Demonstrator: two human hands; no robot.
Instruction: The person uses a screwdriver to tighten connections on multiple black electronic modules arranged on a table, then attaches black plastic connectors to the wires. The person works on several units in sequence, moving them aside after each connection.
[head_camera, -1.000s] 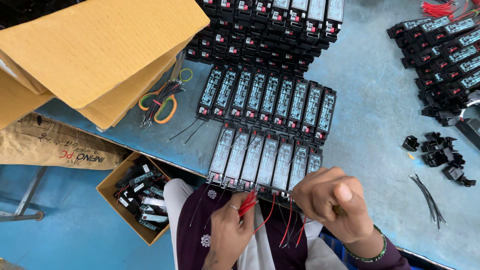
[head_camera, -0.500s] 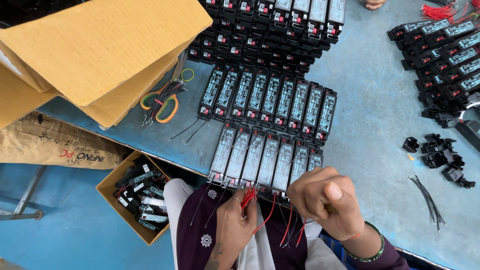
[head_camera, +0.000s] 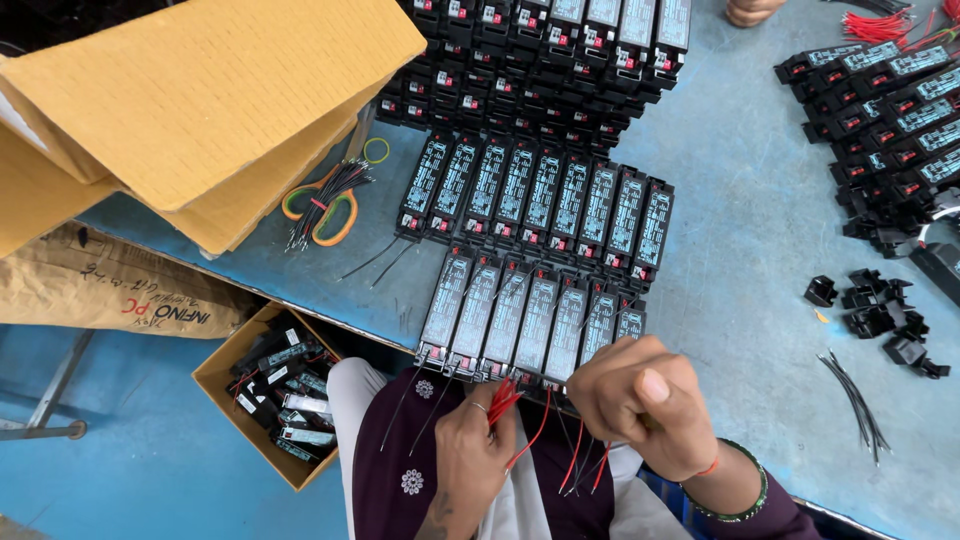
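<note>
Holding red wires (head_camera: 503, 398) in left hand (head_camera: 478, 440), tips pointing up-right twd modules.

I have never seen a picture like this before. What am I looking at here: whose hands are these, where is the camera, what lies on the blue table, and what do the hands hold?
There is one picture, taken by a camera worn on a person's head, looking down at their own two hands. The left hand pinches a small bunch of red wires. The right hand is closed at the near end of a row of long black modules lying side by side on the blue table; what it grips is hidden. A second row and a stack of the same modules lie farther back. To the left are a cardboard box and scissors. To the right lie small black plastic parts and loose black wires. Beside the person's knees, an open carton holds more modules.
</note>
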